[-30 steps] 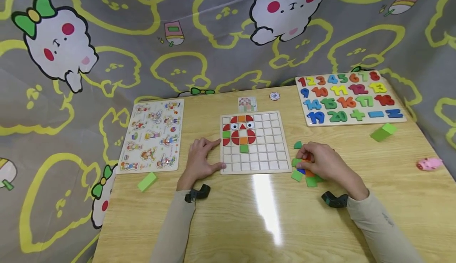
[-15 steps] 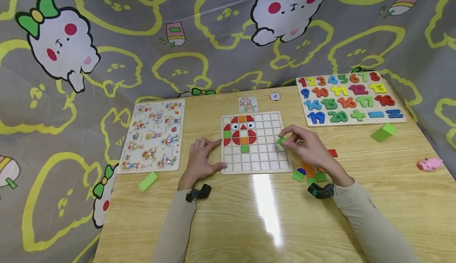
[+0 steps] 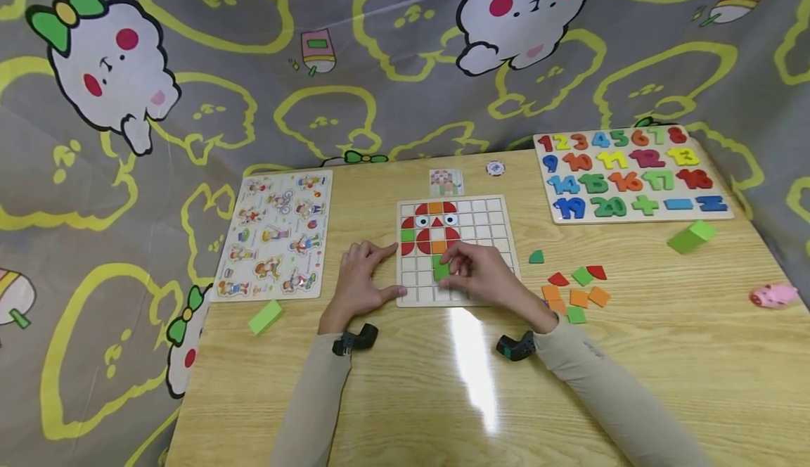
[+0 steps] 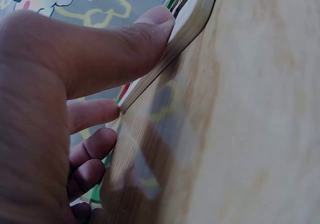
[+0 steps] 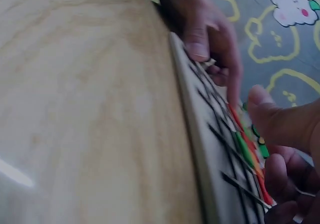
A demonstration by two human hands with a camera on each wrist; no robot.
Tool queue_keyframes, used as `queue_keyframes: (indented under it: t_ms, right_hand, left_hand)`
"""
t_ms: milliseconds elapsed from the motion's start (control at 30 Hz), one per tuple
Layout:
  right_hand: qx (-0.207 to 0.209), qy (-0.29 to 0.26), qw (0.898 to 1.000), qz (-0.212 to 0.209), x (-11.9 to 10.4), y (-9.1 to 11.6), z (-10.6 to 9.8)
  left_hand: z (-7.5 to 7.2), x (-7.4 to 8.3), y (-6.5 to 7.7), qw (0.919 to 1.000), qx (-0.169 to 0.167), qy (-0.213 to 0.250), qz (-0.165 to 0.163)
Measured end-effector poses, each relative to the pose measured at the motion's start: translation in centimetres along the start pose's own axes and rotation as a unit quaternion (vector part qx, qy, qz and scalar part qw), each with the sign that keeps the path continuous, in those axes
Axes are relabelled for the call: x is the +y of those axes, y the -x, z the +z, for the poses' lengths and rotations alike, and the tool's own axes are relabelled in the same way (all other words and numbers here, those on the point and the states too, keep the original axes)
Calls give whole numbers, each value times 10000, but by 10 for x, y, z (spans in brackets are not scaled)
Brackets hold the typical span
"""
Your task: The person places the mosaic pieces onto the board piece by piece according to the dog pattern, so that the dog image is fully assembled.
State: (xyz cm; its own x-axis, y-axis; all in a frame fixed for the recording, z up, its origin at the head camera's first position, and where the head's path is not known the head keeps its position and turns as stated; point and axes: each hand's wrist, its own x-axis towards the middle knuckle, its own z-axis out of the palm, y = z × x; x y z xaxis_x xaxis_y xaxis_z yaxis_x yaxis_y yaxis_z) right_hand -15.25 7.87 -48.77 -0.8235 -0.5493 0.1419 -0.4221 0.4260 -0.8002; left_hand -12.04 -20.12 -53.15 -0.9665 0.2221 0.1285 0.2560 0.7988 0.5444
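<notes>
A wooden grid board (image 3: 484, 277) lies mid-table with red, orange, green and eye-printed tiles in its upper left squares. My right hand (image 3: 484, 273) reaches over it, thumb and index finger about a green square tile (image 3: 441, 270) near the lower middle squares; the fingertips' contact is partly hidden. In the right wrist view my thumb (image 5: 275, 116) points over the board and the other fingers are curled. My left hand (image 3: 361, 280) rests at the board's left edge, thumb and index finger touching it. The left wrist view shows that thumb (image 4: 145, 39) on the rim.
Loose tiles lie right of the board, including an orange square (image 3: 598, 297) and a teal quarter (image 3: 536, 257). A picture card (image 3: 446, 182) and chip (image 3: 496, 168) lie behind. A number board (image 3: 633, 178), figure puzzle (image 3: 272, 235), green blocks (image 3: 692, 237) and pink pig (image 3: 773, 295) surround it.
My right hand has picked a green tile from the loose pieces and carried it left, over the board. The left hand has stayed at the board's left edge.
</notes>
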Motion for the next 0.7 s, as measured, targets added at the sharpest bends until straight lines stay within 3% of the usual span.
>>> queue_keyframes:
  t_ms: [300, 700]
  right_hand:
    - [-85, 629, 9978, 165, 1, 1, 10]
    - [-161, 740, 9970, 126, 3, -1, 8]
  left_hand:
    - [-3, 2, -1, 10000, -38, 57, -29]
    - [-3, 2, -1, 9999, -80, 47, -48]
